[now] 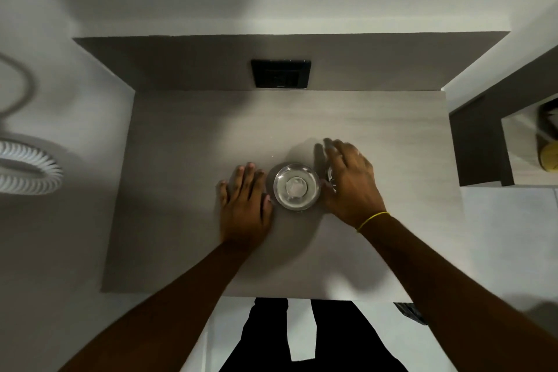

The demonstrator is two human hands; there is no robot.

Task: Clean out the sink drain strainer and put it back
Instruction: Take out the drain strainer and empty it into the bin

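A round shiny metal drain strainer (296,186) with a pale centre sits on a grey wood-grain tabletop (187,160). My left hand (244,202) lies flat on the table just left of it, fingers together and pointing away, holding nothing. My right hand (347,181) is just right of the strainer, fingers spread and blurred. A small glinting metal piece (330,177) shows under its palm; whether the hand grips it is unclear. A thin yellow band circles the right wrist.
A black socket plate (280,73) sits on the back panel behind the table. A white ribbed ring (27,170) and hose are at far left. A dark shelf unit (483,142) holding a yellow object (548,157) stands at right. My legs show below the table's near edge.
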